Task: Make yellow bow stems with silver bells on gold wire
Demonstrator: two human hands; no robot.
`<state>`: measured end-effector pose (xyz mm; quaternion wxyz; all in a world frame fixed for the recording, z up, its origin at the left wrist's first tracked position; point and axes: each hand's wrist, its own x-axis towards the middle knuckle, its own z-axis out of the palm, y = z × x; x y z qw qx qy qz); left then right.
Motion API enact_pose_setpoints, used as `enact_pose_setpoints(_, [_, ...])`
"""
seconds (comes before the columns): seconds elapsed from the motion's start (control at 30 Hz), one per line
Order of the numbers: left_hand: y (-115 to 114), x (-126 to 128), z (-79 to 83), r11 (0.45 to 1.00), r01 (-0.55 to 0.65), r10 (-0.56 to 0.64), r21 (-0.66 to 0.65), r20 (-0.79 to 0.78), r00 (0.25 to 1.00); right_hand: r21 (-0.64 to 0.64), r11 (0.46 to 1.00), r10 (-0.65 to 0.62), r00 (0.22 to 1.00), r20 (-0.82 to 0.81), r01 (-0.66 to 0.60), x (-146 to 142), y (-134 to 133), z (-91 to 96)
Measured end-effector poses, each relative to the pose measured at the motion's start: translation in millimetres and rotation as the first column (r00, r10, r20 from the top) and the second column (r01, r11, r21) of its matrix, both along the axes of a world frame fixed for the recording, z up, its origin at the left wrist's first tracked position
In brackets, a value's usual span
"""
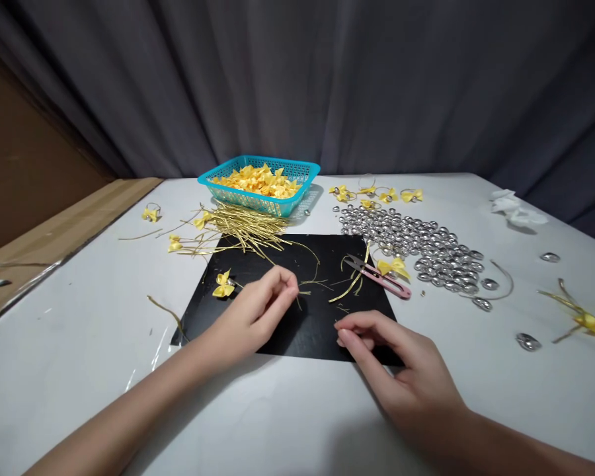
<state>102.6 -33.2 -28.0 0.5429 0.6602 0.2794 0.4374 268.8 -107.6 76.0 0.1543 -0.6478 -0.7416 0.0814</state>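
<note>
My left hand (265, 307) is over the black mat (307, 337), thumb and fingers pinched on what looks like a thin gold cord (304, 293), whose frayed end shows past the fingertips. Behind that hand a yellow ribbon bow (223, 284) lies on the mat, with a bit of cord running toward my fingers. My right hand (401, 363) hovers over the mat's near right corner, thumb and forefinger pressed together; anything between them is too small to name. Pink-handled thread snips (389, 283) rest across the mat's right edge, beside gold cord pieces (350, 287) and another yellow bow (394, 268).
A blue basket (208, 177) of yellow bows stands at the back, with a heap of gold cords (245, 228) before it. Many silver oval beads (411, 238) spread on the right. Finished-looking bow loops (389, 194) lie behind them. White tissue (515, 208) sits far right.
</note>
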Motion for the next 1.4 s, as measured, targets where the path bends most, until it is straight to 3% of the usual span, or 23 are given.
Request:
enact_pose_setpoints(0.07, [-7.3,5.0,5.7,0.963,0.175,-0.153,-0.207,0.116,0.981,-0.031,0.999,-0.029,0.998,-0.050,0.028,-2.0,2.2,1.4])
enact_pose_setpoints(0.13, [-13.6,11.2,9.8,0.884,0.330,-0.263,-0.332,0.231,0.937,-0.110,0.992,-0.078,0.989,-0.128,0.064,-3.9,4.5,2.3])
enact_pose_setpoints(0.23, [-19.6,18.5,13.2,0.797,0.428,-0.272,-0.425,0.380,0.884,-0.210,0.968,-0.193,0.939,-0.285,0.135,-5.4,6.7,2.7])
enact_pose_setpoints(0.33, [-21.8,21.2,14.6,0.780,0.417,-0.223,-0.467,0.417,0.881,-0.220,0.957,-0.253,0.910,-0.327,0.187,-6.1,5.9,2.9])
enact_pose_setpoints(0.53, [-23.6,23.0,16.3,0.780,0.385,-0.188,-0.494,0.401,0.896,-0.063,0.982,-0.186,0.949,-0.255,0.176,-8.0,3.3,2.9])
enact_pose_setpoints(0.77, [-32.9,28.0,14.5,0.673,0.512,-0.211,-0.533,0.525,0.825,-0.084,0.979,-0.202,0.946,-0.252,0.186,-6.7,3.4,1.5])
enact_pose_setpoints(1.13, [-31.6,25.6,19.2,0.648,0.490,-0.180,-0.584,0.508,0.843,-0.145,0.984,-0.131,0.971,-0.202,0.102,-7.6,10.4,4.3])
enact_pose_setpoints(1.4, [-28.8,24.1,22.1,0.683,0.450,-0.133,-0.576,0.507,0.852,-0.178,0.977,-0.153,0.963,-0.222,0.114,-7.7,8.3,3.2])
